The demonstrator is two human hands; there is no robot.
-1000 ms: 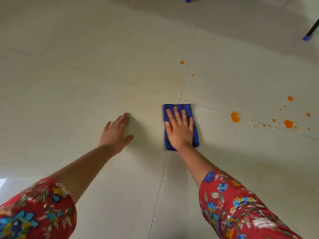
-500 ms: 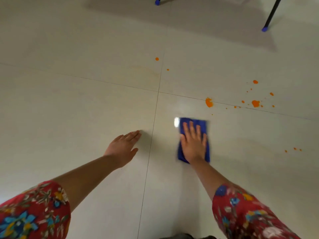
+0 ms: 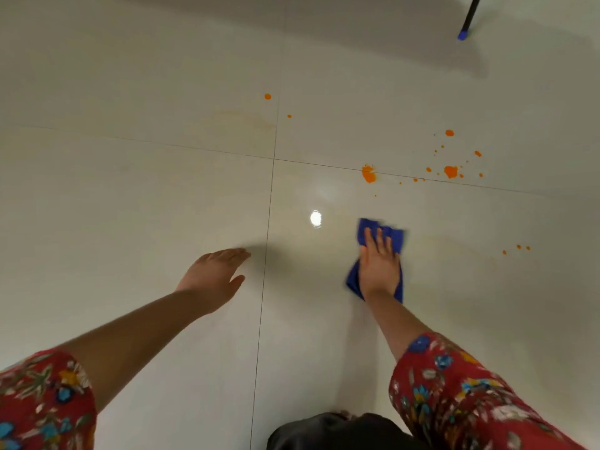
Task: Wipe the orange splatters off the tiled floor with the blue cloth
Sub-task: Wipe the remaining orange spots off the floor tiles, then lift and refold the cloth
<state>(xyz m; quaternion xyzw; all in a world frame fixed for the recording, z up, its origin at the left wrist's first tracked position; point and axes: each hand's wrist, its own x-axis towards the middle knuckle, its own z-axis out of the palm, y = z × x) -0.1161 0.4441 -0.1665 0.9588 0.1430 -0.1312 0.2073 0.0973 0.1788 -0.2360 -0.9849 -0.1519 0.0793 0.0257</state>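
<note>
Cloth: blue cloth [image 3: 376, 254], crumpled and a little blurred, lying on the floor [image 3: 162, 190] on the tile right of the lengthwise grout line [image 3: 264, 271] and nearer than the crosswise one; most of its middle is hidden under the right hand.
Right hand: right hand [image 3: 378, 266] lies palm down on the cloth, fingers [image 3: 368, 237] spread flat and pointing away, pressing rather than gripping; cloth shows beyond the fingertips and at both sides of the wrist.
Left hand: left hand [image 3: 212, 276] is on the tile left of the grout line, palm down and open, fingers together and reaching toward the line, holding nothing; whether it bears on the floor or hovers just above, I cannot tell.
Splatters: biggest blot [image 3: 368, 174] sits on the crosswise grout line, beyond the cloth and apart from it. A cluster [image 3: 450, 171] of blots and specks spreads further right along that line. Three small dots [image 3: 518, 247] lie well to the right of the cloth. Two lone dots [image 3: 267, 96] sit far off, either side of the lengthwise line.
Smears: faint orange haze [image 3: 246, 120] near the two far dots.
Sleeves: red floral sleeves [image 3: 454, 391] on both forearms.
Far corner: black leg [image 3: 467, 17] with a blue tip, top right.
Glare: bright spot [image 3: 315, 218] on the tile just left of the cloth.
</note>
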